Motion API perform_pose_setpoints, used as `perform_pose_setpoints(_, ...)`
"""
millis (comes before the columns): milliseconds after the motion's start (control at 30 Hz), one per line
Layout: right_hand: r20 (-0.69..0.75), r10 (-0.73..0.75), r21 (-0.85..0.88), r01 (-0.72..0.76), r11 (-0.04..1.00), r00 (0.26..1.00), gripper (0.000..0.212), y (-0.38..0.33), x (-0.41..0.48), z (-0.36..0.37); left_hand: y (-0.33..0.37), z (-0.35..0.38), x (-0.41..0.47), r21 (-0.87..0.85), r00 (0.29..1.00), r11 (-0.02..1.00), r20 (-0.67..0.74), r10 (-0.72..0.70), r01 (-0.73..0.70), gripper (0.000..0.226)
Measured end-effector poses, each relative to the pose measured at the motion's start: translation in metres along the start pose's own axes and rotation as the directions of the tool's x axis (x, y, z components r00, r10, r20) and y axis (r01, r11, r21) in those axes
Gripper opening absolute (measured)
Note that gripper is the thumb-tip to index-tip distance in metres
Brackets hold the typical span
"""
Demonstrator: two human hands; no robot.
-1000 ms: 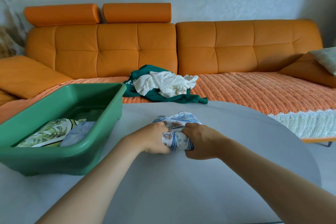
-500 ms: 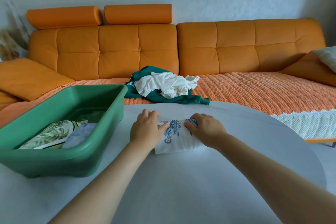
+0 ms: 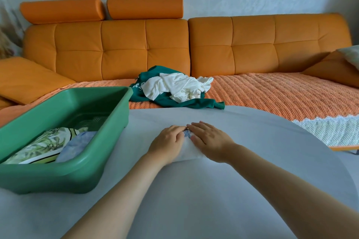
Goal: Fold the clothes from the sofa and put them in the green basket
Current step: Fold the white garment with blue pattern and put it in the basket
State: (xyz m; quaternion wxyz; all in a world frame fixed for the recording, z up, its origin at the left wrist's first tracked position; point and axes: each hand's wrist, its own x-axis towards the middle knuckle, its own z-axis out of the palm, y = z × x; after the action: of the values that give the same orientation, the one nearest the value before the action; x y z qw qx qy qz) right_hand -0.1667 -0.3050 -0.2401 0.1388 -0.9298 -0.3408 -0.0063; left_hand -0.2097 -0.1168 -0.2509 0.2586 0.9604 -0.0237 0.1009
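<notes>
Left hand [image 3: 167, 143] and right hand [image 3: 210, 141], palms down, side by side on the folded printed cloth [image 3: 191, 151]. The right hand's fingers are straight and flat, pressing. The left hand's fingers are loosely bent over the cloth's left end, and whether their tips hook the far edge cannot be seen. Neither hand visibly grips. The cloth lies directly beneath both hands on the grey table [image 3: 194, 203]. Only a white strip and a patch of blue print show between them. Its long axis appears to run left to right, though most of it is hidden.

The green basket [image 3: 64, 168] stands to the left of the left hand, which is the nearer of the two. Bare tabletop separates them, and the basket's right wall must be cleared from above. A leaf-print piece [image 3: 38, 146] and a pale blue piece [image 3: 77, 142] fill its near end. Its far end, level with the hands, shows open floor, probably the roomier spot.

Beyond the hands, past the table's far edge, a green garment [image 3: 174, 101] with a white garment [image 3: 174, 85] heaped on it lies unfolded on the orange sofa [image 3: 252, 44].
</notes>
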Motion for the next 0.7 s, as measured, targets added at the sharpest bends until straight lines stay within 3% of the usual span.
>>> perform_pose_setpoints(133, -0.024, 0.024, 0.119, -0.021, 0.993, 0.999, 0.050, 0.005, -0.001, 0.001, -0.015, -0.006, -0.005, -0.054, 0.992, 0.993, 0.075, -0.103, 0.107, 0.045)
perform_pose_setpoints(233, 0.000, 0.068, 0.159, -0.068, 0.985, 0.998, 0.050, 0.005, -0.004, 0.002, -0.017, -0.014, -0.005, 0.106, 0.993, 0.991, 0.080, -0.088, 0.079, 0.046)
perform_pose_setpoints(300, -0.003, 0.065, 0.158, -0.064, 0.985, 0.998, 0.050, 0.003, -0.006, 0.003, -0.008, -0.023, 0.000, 0.358, 1.000, 0.934, 0.006, 0.004, -0.006, 0.043)
perform_pose_setpoints(333, -0.016, 0.059, 0.160, -0.056, 0.986, 0.998, 0.050, 0.001, -0.007, 0.002, -0.002, -0.026, 0.001, 0.401, 0.994, 0.912, -0.029, 0.104, -0.084, 0.041)
perform_pose_setpoints(367, -0.030, 0.054, 0.165, -0.049, 0.985, 0.998, 0.050, 0.000, -0.008, 0.002, 0.006, -0.029, 0.003, 0.408, 0.978, 0.896, -0.030, 0.208, -0.178, 0.040)
perform_pose_setpoints(433, -0.050, 0.041, 0.150, -0.034, 0.988, 0.998, 0.051, -0.001, -0.011, 0.001, 0.017, -0.029, 0.000, 0.299, 0.961, 0.913, 0.059, 0.271, -0.276, 0.046)
perform_pose_setpoints(567, 0.006, -0.018, 0.053, 0.018, 0.998, 1.000, 0.077, 0.000, -0.018, -0.003, 0.015, -0.027, -0.006, 0.287, 0.958, 0.939, 0.264, 0.114, -0.191, 0.096)
perform_pose_setpoints(700, 0.083, -0.079, -0.023, 0.081, 0.996, 0.993, 0.102, 0.009, -0.023, -0.008, 0.010, -0.033, -0.006, 0.321, 0.931, 0.937, 0.365, 0.011, -0.137, 0.109)
